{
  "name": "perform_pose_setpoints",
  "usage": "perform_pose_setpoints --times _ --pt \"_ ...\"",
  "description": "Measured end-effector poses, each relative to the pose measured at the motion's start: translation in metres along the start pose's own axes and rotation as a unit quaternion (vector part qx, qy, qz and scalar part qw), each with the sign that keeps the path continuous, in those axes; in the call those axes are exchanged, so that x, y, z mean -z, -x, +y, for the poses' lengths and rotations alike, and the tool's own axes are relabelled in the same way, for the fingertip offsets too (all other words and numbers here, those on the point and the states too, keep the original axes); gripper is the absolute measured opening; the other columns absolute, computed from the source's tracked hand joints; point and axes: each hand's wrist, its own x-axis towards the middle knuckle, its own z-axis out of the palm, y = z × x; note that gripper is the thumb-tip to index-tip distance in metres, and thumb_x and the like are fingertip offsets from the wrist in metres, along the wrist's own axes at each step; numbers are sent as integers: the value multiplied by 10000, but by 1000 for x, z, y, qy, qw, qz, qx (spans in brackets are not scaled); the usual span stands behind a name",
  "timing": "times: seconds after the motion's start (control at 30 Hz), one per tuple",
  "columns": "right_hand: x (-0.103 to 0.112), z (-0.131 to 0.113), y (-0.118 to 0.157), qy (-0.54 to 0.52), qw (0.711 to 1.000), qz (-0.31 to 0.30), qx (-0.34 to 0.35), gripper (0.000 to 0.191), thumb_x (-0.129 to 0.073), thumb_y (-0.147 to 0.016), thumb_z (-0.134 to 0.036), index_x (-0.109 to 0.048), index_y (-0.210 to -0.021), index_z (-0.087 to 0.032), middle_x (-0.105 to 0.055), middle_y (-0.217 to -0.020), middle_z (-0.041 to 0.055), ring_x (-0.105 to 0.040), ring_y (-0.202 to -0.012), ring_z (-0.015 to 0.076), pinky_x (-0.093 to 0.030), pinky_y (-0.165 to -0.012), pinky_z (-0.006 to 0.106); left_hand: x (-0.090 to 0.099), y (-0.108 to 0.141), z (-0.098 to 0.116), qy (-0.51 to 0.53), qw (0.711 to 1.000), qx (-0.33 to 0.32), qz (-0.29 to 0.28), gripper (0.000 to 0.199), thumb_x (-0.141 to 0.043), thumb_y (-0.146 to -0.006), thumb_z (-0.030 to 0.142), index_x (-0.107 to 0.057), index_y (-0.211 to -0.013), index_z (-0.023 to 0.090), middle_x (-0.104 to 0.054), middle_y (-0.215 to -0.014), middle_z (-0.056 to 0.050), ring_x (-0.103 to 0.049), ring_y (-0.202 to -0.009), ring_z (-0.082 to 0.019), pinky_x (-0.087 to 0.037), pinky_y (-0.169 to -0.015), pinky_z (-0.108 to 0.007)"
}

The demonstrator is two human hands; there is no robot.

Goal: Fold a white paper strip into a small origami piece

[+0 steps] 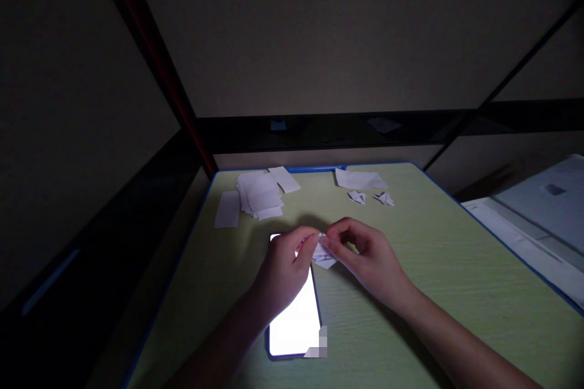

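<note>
Near the middle of the table, my left hand [287, 264] and my right hand [367, 255] meet over a small folded piece of white paper [325, 258]. The thumb and fingers of each hand pinch its upper edge, and the fingertips nearly touch. Creases and a pointed lower corner show on the paper; its top is partly hidden by the fingers. Under my left hand and wrist lies a phone [296, 322] with a bright white screen.
Loose white paper sheets [260, 192] lie in a pile at the table's back left. At the back right are a creased sheet [360, 179] and two small folded paper shapes [357, 197]. A blue rim edges the green table [456, 279]; a dim wall stands behind.
</note>
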Motion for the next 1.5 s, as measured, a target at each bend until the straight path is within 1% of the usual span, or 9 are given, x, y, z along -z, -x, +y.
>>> perform_pose_setpoints --times 0.27,0.4,0.47,0.63,0.73,1.0,1.23,1.33,1.5 --pt "1 -1 -1 -11 1000 -3 -18 181 -664 -762 -324 -599 -728 -158 -567 -653 -8 -497 -593 115 -400 -544 234 -1 -1 -3 4 1000 14 5 212 -472 -864 257 -628 -776 143 -606 -653 5 -537 -595 -101 -392 -554 -201" --pt "1 0 -2 -7 1000 -5 -26 200 -656 -764 -341 -598 -721 -155 -563 -653 -5 -492 -595 116 -392 -548 238 -3 -3 -6 22 999 30 34 163 -520 -834 248 -643 -809 145 -648 -711 -10 -579 -639 -112 -423 -592 -206" --pt "1 1 -3 -17 999 -11 -37 209 -656 -761 -348 -594 -724 -152 -556 -651 -6 -485 -592 114 -386 -546 239 -3 -3 -7 34 998 36 45 155 -538 -823 256 -644 -806 144 -649 -704 -10 -582 -635 -114 -430 -592 -207" --pt "2 5 -4 -71 994 -38 -76 251 -661 -751 -383 -577 -726 -148 -515 -622 -20 -457 -562 105 -360 -512 233 -2 -3 -5 24 999 8 39 177 -515 -841 259 -642 -781 150 -636 -681 6 -556 -621 -101 -409 -573 -196" --pt "2 6 -4 -71 992 -59 -88 270 -636 -770 -403 -593 -743 -138 -521 -621 -11 -460 -558 108 -353 -505 238 0 -3 -4 15 999 -11 39 160 -514 -843 235 -634 -775 154 -633 -684 16 -549 -626 -92 -395 -574 -187" --pt "4 2 -3 -60 992 -65 -89 300 -645 -754 -425 -575 -693 -140 -515 -605 -16 -441 -549 98 -342 -495 228 -1 -3 -5 12 1000 -7 22 169 -505 -846 239 -637 -783 154 -628 -684 12 -537 -627 -99 -393 -577 -195" --pt "5 1 -4 -76 990 -71 -93 300 -661 -736 -421 -564 -679 -143 -535 -613 -15 -473 -567 103 -373 -522 234 -1 -1 -2 20 1000 7 13 182 -501 -842 245 -649 -795 150 -630 -684 0 -552 -637 -113 -409 -579 -204" --pt "5 0 -4 -76 990 -70 -92 304 -670 -726 -421 -560 -666 -143 -527 -601 -20 -461 -550 98 -363 -508 231 -1 -1 1 21 1000 8 20 174 -510 -833 245 -644 -785 145 -637 -681 -5 -564 -633 -115 -420 -580 -205" --pt "4 -1 -3 -66 992 -76 -79 311 -647 -745 -432 -559 -664 -144 -519 -597 -20 -456 -549 101 -360 -508 235 -2 -2 4 36 999 11 33 134 -528 -808 211 -641 -811 139 -665 -743 -22 -595 -688 -125 -450 -635 -215"
